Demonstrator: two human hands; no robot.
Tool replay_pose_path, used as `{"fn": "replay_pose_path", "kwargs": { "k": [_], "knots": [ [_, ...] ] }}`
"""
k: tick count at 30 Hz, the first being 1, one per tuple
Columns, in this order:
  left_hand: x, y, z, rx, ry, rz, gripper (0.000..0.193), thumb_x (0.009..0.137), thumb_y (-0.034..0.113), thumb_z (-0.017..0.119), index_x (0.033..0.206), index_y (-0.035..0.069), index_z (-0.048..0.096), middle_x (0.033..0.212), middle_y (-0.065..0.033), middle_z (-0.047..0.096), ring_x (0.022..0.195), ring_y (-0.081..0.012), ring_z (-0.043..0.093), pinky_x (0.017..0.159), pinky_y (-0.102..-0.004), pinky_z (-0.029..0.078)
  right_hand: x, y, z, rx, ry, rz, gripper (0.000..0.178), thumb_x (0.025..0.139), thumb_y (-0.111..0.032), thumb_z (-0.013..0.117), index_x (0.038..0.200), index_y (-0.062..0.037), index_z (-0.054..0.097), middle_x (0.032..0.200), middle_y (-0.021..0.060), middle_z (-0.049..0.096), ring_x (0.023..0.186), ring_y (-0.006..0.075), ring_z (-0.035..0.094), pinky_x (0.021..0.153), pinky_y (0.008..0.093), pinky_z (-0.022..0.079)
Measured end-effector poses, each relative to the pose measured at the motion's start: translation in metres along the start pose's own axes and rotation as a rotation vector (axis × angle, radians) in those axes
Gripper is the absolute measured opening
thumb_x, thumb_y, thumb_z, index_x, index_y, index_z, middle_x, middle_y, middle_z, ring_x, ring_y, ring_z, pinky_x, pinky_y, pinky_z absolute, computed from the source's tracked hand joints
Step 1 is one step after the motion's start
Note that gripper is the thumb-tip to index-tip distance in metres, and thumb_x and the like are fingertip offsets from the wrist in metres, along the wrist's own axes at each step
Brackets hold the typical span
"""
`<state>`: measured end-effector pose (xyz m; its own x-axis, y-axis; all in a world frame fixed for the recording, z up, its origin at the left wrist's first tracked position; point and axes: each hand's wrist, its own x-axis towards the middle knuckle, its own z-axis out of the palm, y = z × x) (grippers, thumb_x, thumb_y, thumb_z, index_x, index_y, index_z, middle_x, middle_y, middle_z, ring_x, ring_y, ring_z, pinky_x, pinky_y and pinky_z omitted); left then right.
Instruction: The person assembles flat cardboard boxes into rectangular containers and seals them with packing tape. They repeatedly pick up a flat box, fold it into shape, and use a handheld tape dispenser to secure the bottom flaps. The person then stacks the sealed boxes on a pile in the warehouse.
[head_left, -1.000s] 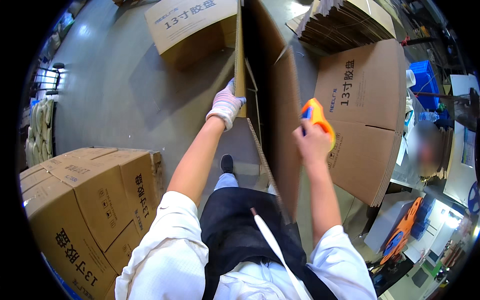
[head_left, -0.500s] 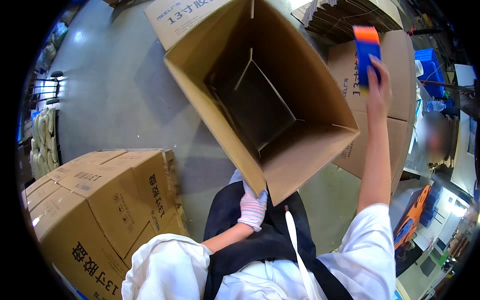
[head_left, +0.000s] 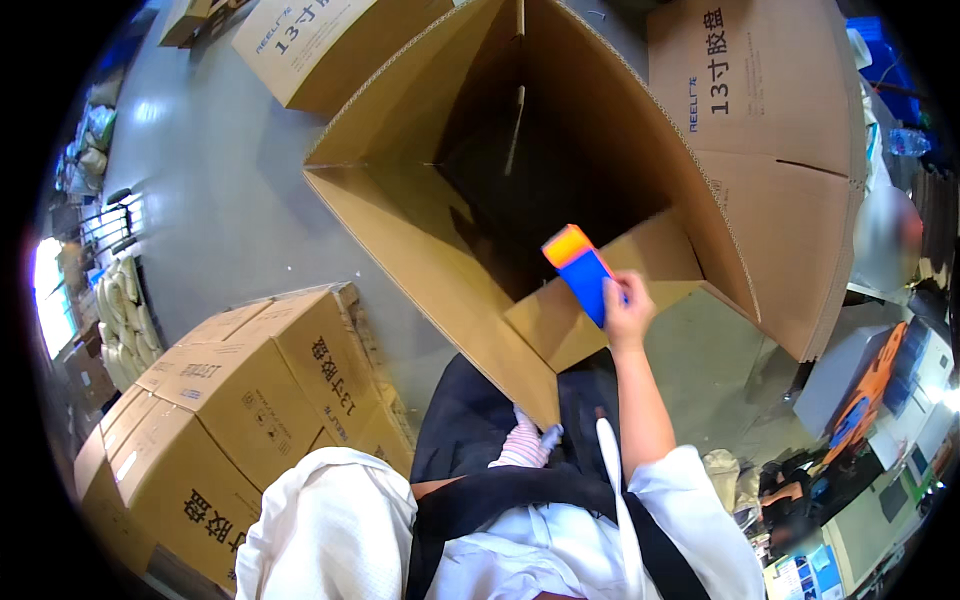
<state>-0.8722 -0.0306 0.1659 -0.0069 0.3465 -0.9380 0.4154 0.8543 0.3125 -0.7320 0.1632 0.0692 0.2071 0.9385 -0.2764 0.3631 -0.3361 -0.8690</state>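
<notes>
Your right hand (head_left: 628, 312) is clenched around a blue and orange tape dispenser (head_left: 583, 270), raised over the open cardboard box (head_left: 420, 240) tilted toward you. Your gloved left hand (head_left: 525, 448) sits under the box's near corner; its grip is hidden. Stacked closed cartons (head_left: 240, 400) stand at your left.

The open cardboard box (head_left: 560, 200) is hiding most of the gloved left hand (head_left: 525, 445); its grip is showing unclear.
</notes>
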Motion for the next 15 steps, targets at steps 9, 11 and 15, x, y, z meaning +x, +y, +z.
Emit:
{"fn": "replay_pose_path", "kwargs": {
  "k": [9,11,15],
  "knots": [
    [0.070,0.195,-0.323,0.162,0.961,0.734,0.052,0.087,0.031,0.066,0.128,0.003,0.051,0.106,-0.0170,0.065,0.091,-0.0318,0.064,0.087,-0.0431,0.050,0.009,0.033,0.012,-0.528,-0.574,0.101,0.055,0.071,-0.051,0.074,0.105,-0.0084,0.061,0.095,0.0168,0.067,0.092,0.0367,0.062,0.079,0.0437,0.050],
    [0.113,0.203,-0.380,0.896,1.223,0.725,0.055,0.090,0.036,0.061,0.133,0.004,0.046,0.114,-0.0209,0.063,0.098,-0.0397,0.061,0.089,-0.0450,0.047,-0.001,0.031,0.017,-0.545,-0.688,0.012,0.057,0.072,-0.051,0.073,0.107,-0.0074,0.061,0.100,0.0190,0.066,0.099,0.0390,0.059,0.085,0.0443,0.048],
    [0.130,0.194,-0.313,0.782,0.776,0.399,0.057,0.088,0.039,0.059,0.135,0.009,0.044,0.112,-0.0227,0.063,0.100,-0.0401,0.061,0.087,-0.0449,0.048,-0.010,0.034,0.018,-0.534,-0.584,0.244,0.055,0.075,-0.050,0.071,0.107,-0.0062,0.061,0.098,0.0198,0.066,0.096,0.0382,0.061,0.082,0.0442,0.049]
  ]
}}
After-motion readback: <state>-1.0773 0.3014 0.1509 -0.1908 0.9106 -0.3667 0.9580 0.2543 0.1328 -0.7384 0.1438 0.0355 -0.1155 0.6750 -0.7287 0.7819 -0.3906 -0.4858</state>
